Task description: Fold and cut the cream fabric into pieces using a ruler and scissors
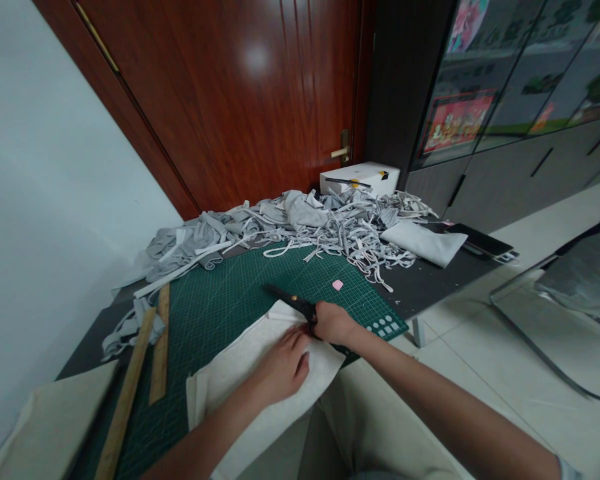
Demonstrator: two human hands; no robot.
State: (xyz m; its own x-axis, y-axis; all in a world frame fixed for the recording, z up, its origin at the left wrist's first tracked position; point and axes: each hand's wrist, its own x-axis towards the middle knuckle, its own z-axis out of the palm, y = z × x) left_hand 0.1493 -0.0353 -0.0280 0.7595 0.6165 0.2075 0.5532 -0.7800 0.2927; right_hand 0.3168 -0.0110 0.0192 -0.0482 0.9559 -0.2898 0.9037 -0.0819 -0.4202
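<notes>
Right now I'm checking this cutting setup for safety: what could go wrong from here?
The left hand presses the white cloth close beside the scissors that the right hand grips, so fingers could get nicked. The cloth hangs over the table's near edge and may slip. The strip pile could snag the blades.

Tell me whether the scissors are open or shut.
Open: the scissors in the right hand show two dark blades spread over the white cloth's edge.

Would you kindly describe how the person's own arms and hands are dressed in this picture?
Both forearms are bare, and the left hand and right hand wear no gloves, rings or watch that can be seen. A grey short sleeve edge shows on the right arm.
</notes>
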